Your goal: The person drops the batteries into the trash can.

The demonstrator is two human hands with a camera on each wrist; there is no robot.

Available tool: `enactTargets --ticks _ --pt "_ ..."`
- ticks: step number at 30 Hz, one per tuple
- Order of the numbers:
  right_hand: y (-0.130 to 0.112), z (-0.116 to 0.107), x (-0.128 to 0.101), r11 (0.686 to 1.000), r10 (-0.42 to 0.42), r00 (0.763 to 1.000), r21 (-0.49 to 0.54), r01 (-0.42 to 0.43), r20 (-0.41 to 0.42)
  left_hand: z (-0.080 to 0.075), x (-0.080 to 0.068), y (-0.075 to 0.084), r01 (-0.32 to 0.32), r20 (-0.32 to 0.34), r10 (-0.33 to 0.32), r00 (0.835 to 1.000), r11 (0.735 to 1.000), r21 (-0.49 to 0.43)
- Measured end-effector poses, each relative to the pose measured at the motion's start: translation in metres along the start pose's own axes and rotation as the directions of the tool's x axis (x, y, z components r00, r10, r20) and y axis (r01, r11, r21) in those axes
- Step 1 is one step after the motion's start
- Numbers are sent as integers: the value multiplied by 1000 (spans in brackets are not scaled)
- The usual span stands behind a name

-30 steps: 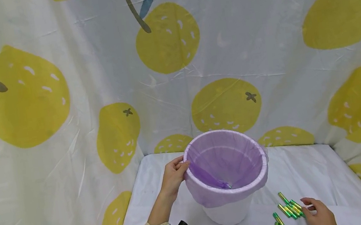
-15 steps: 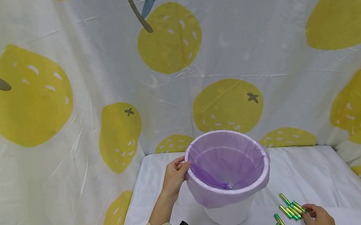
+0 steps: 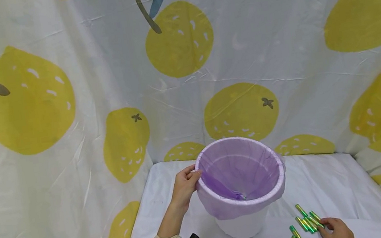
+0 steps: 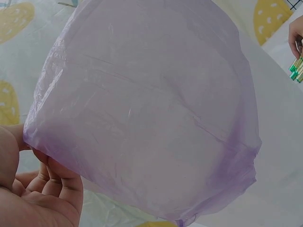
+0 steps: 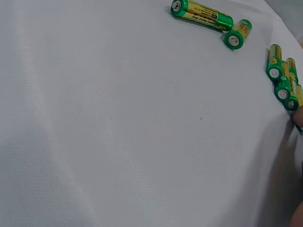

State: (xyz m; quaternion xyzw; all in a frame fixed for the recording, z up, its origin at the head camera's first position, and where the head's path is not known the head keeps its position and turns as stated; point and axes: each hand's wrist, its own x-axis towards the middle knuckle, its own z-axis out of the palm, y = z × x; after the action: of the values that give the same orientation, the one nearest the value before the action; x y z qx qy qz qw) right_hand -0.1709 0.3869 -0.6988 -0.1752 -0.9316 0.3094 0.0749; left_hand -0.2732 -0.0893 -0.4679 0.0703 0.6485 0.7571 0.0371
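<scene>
White-clothed, our desk (image 3: 334,182) stands before fruit-printed curtains (image 3: 263,35). Fingers of our left hand (image 3: 184,187) pinch the purple bag (image 3: 226,208) at the bin (image 3: 242,225) rim; those of our right hand (image 3: 338,232) curl against green-gold batteries (image 3: 307,225) lying beside it, but whether they grip one we cannot tell.

Head cam: soft, even lt. is falling on backdrop (image 3: 185,83). L-wrist cam: img. is running dimmer; purple liner (image 4: 147,109) is glinting upper L. R-wrist cam: soft shadow is darkening white cloth (image 5: 142,118), lower R.
</scene>
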Motion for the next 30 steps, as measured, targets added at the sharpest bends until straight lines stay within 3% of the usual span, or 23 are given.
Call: enactTargets --ticks 7,13,21,30 --pt "3 7 -7 999 -48 993 -19 46 -107 1 0 -1 -13 5 13 1000 1000 -2" --pt "3 9 -10 1000 -29 992 -12 27 -125 2 1 -1 -15 5 15 1000 1000 7" --pt "-6 11 -9 998 68 987 24 -65 -145 0 3 -1 -19 8 19 1000 1000 -8" --pt "-8 6 -8 997 74 985 34 -70 -156 0 1 1 -6 6 6 1000 1000 -22"
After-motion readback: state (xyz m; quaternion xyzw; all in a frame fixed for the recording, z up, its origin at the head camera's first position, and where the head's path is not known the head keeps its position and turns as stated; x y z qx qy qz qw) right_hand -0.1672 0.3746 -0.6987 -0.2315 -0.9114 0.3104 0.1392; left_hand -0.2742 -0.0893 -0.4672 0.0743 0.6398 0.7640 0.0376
